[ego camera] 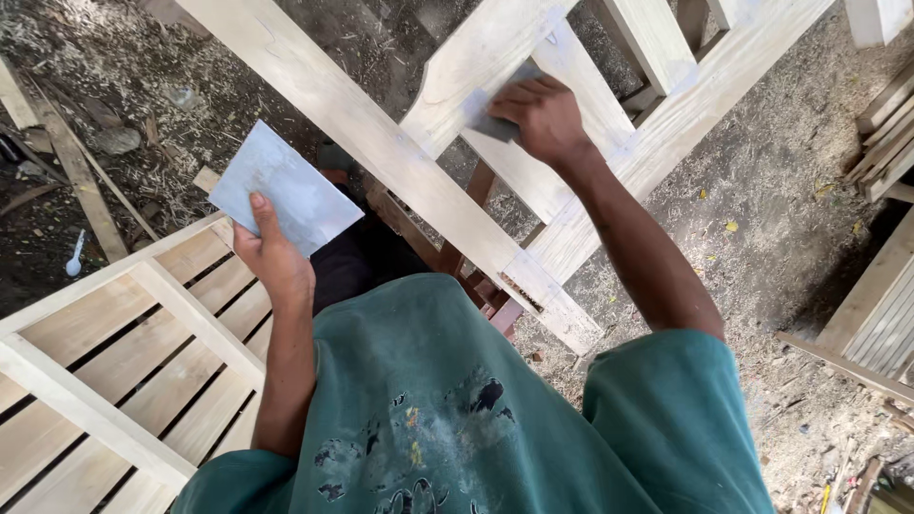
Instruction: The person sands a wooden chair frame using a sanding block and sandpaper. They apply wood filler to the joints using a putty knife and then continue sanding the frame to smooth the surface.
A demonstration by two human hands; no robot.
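A grey sheet [284,199] is pinched in the left hand [273,255], thumb on top, above the slatted panel [124,362]. The right hand [543,119] is closed over a dark pad [495,124], probably abrasive, pressed flat on the pale frame [457,205]. Pressure is best kept even, along the grain.

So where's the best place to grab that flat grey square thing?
Probably by its near bottom edge, coming from below, as the left hand does: thumb on the face, fingers behind. The grey sheet is thin and flat, so pinching an edge keeps its dusty face free.
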